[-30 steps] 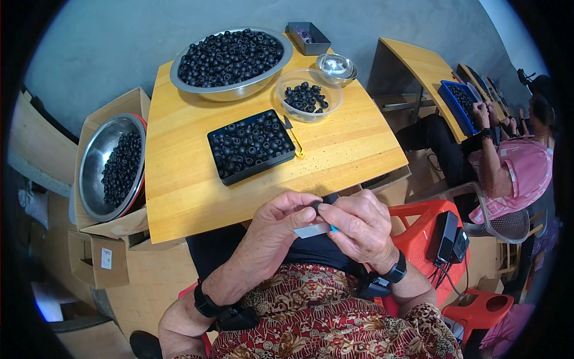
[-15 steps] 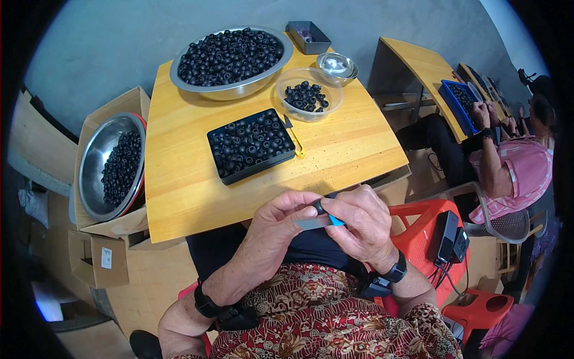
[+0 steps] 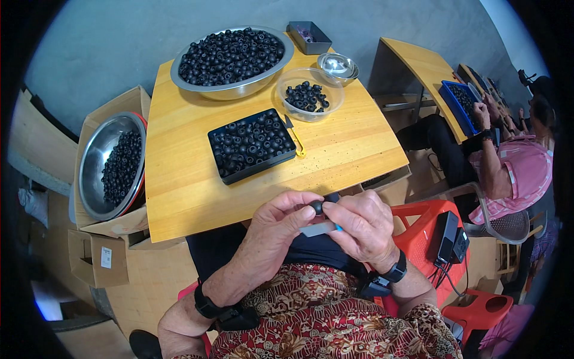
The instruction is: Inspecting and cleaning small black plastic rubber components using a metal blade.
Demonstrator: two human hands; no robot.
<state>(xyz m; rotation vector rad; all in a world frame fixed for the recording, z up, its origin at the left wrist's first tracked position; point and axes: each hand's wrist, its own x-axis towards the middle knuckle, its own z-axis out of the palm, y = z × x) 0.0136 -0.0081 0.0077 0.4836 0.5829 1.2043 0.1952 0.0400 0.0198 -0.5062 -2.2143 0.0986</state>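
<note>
Just below the near edge of the tabletop (image 3: 197, 191), a small black bead (image 3: 317, 207) sits pinched between the fingertips of the left hand (image 3: 276, 224) and the right hand (image 3: 363, 224). The bead looks round, so its long axis cannot be told. Under the right hand a grey tool with a blue tip (image 3: 321, 228) lies roughly level, mostly hidden by the fingers. Beyond the edge, on the tabletop, stands a black tray of beads (image 3: 251, 145).

My left hand (image 3: 281, 224) & right hand (image 3: 365, 224) pinch one small black bead (image 3: 317, 207) at table (image 3: 179, 191) edge; black tray (image 3: 251, 145) of beads beyond.
</note>
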